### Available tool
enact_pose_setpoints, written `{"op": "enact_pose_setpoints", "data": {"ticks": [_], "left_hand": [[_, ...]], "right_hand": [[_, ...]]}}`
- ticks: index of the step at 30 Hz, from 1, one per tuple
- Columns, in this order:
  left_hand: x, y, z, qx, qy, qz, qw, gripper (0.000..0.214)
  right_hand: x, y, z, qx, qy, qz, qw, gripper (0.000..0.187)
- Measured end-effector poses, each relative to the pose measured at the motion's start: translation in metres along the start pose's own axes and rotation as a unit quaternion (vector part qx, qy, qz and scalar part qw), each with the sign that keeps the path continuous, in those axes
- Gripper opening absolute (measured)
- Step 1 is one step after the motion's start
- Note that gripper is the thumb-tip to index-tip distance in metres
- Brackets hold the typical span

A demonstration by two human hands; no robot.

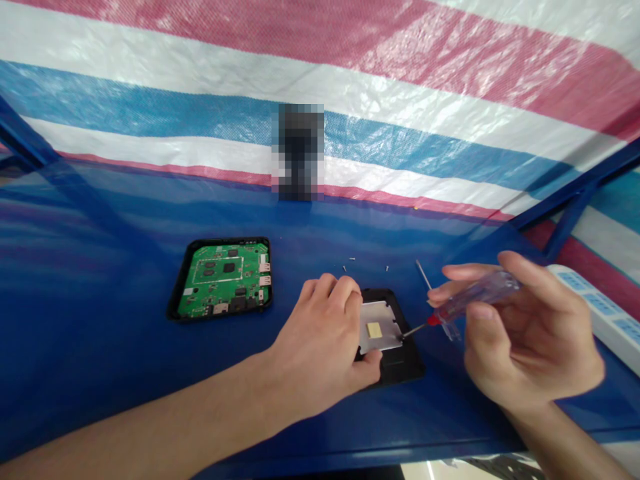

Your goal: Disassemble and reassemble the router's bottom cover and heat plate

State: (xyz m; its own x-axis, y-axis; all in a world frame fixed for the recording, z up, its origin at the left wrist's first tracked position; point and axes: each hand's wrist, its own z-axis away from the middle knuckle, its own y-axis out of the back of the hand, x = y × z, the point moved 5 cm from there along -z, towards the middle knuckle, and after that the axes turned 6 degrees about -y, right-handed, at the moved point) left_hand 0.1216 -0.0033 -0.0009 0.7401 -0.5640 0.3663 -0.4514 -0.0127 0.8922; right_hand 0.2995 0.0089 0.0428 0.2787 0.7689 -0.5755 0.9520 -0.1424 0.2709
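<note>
My left hand (325,340) is closed round the left edge of a black case half (400,367), thumb at its near side. Inside that case lies a silver metal plate (380,327) with a small yellow pad. My right hand (520,333) grips a screwdriver (470,300) with a clear handle and red collar. Its tip touches the plate's right edge. To the left sits the other black case half holding a green circuit board (225,277), untouched.
Three tiny screws (345,268) and a thin metal rod (423,273) lie on the blue table (100,320) behind the case. A white power strip (600,313) lies at the right. A striped tarpaulin (350,100) hangs behind the table.
</note>
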Motion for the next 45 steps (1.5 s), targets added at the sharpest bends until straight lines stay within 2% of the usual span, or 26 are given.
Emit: {"op": "enact_pose_setpoints", "data": {"ticks": [7, 14, 19, 30, 45], "left_hand": [[-0.0016, -0.0002, -0.0018, 0.003, 0.001, -0.001, 1.0, 0.034], [-0.0014, 0.0023, -0.0009, 0.005, 0.003, 0.0, 1.0, 0.033], [-0.0024, 0.004, -0.0006, 0.02, -0.002, -0.007, 1.0, 0.031], [-0.0024, 0.0052, -0.0014, 0.016, -0.003, -0.005, 1.0, 0.027], [-0.0031, 0.0041, -0.0012, 0.019, -0.002, -0.007, 1.0, 0.029]], "right_hand": [[-0.0013, -0.0008, -0.0008, -0.015, 0.013, -0.006, 1.0, 0.053], [-0.0016, -0.0022, -0.0027, -0.087, 0.021, -0.05, 0.995, 0.067], [-0.0036, 0.0016, -0.0033, -0.087, 0.033, -0.049, 0.994, 0.071], [-0.0029, -0.0006, -0.0023, -0.094, 0.016, -0.061, 0.994, 0.075], [-0.004, 0.0007, -0.0038, -0.082, 0.013, -0.053, 0.995, 0.07]]}}
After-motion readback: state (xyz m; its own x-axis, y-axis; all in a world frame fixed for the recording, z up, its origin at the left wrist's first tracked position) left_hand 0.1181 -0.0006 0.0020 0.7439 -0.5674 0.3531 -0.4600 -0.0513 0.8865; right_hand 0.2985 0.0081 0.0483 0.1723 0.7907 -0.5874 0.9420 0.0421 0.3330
